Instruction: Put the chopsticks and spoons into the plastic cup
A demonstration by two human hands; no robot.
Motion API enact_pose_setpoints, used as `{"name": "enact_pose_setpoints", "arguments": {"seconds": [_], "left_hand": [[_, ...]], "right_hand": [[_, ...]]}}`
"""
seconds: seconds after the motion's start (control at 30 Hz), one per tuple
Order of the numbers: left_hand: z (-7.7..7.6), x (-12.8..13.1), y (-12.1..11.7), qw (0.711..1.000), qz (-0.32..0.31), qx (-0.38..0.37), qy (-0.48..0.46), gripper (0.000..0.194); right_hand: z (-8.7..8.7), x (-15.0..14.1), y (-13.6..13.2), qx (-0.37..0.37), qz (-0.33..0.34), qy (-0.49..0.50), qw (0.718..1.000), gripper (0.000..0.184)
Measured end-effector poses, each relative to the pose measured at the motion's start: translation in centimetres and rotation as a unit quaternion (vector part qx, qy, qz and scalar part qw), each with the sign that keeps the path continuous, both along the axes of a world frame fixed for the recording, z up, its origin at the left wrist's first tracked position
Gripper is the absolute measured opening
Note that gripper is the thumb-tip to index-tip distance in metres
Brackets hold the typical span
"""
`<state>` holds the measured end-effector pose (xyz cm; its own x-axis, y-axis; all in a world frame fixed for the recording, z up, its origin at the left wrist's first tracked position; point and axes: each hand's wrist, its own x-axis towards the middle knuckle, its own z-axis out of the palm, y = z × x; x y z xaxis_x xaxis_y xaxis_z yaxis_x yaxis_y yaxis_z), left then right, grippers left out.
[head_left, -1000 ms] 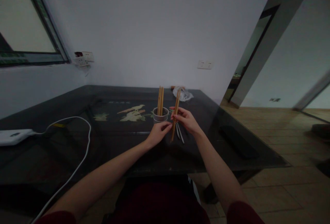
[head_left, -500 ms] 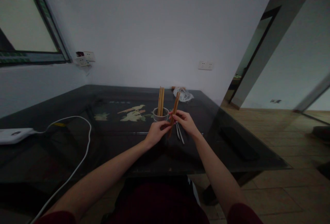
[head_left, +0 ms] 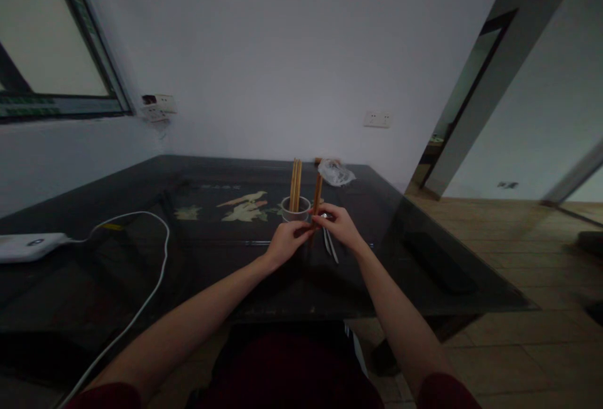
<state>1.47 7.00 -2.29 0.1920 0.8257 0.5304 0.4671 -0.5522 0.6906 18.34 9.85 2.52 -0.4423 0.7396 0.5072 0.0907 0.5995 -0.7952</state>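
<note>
My right hand (head_left: 340, 225) is closed around a pair of wooden chopsticks (head_left: 317, 196) held nearly upright, just right of a small clear cup (head_left: 296, 210). Several more chopsticks (head_left: 295, 184) stand in that cup. My left hand (head_left: 285, 242) sits in front of the cup with its fingers pinched at the lower part of the held chopsticks, touching my right fingers. Metal utensils (head_left: 329, 244) lie on the dark glass table (head_left: 141, 258) below my right hand.
A white cable (head_left: 141, 299) runs from a white box (head_left: 28, 246) at the table's left. A crumpled plastic bag (head_left: 335, 173) lies at the far edge. A dark flat object (head_left: 438, 261) rests on the table's right side. Tiled floor and a doorway are to the right.
My right hand has brought the chopsticks lower and more upright, closer to the cup. My left hand has moved up to meet them.
</note>
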Motion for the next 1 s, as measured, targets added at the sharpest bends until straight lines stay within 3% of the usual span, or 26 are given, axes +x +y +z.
{"name": "enact_pose_setpoints", "arguments": {"seconds": [1.0], "left_hand": [[0.22, 0.14, -0.29, 0.999, 0.002, -0.001, 0.039, 0.016]], "right_hand": [[-0.13, -0.16, -0.20, 0.021, -0.083, 0.051, 0.995, 0.030]]}}
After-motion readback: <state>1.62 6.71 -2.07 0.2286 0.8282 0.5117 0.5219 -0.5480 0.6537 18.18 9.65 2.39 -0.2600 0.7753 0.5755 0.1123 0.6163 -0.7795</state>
